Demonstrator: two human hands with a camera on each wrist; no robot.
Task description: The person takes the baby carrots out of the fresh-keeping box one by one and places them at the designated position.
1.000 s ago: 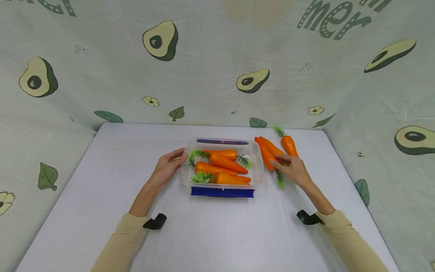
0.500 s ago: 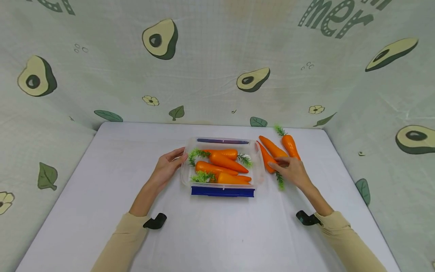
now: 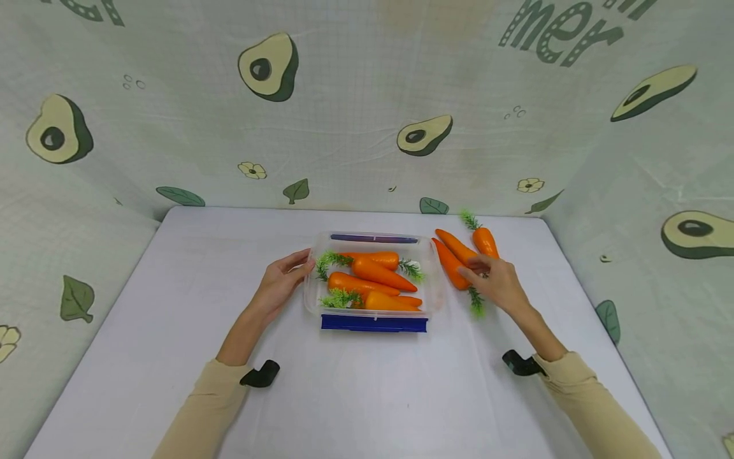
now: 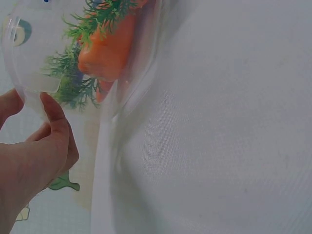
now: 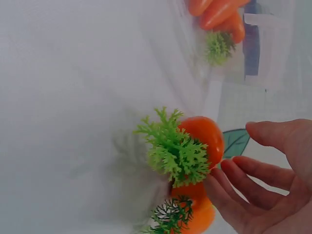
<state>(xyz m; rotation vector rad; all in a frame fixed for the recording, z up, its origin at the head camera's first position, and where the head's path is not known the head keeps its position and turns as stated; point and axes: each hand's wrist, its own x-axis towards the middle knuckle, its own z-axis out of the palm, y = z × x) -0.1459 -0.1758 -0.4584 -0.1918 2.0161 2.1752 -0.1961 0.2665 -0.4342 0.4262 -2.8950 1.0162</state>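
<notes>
A clear plastic food container [image 3: 318, 306] with blue side clips stands mid-table, holding several orange carrots [image 3: 384, 274] with green leafy tops. My left hand [image 3: 282, 280] pinches its left rim between thumb and fingers; the left wrist view shows this grip on the clear corner [image 4: 34, 100]. To the right of the container lie 3 loose carrots. My right hand [image 3: 497, 284] is over the leafy end of the nearest loose carrot [image 3: 450, 264]. In the right wrist view its fingertips touch or nearly touch that carrot [image 5: 202, 139], with the thumb held apart from it.
A second loose carrot [image 3: 455, 244] lies just behind the nearest one. The third carrot [image 3: 485, 242] points its leafy top at the table's back edge, partly behind the right hand. A patterned cloth wall [image 3: 344, 127] rises behind the white table [image 3: 367, 395].
The nearest loose carrot has shifted slightly towards me, away from the second one. My right hand has moved slightly up and right off it. The left hand stays on the container.
</notes>
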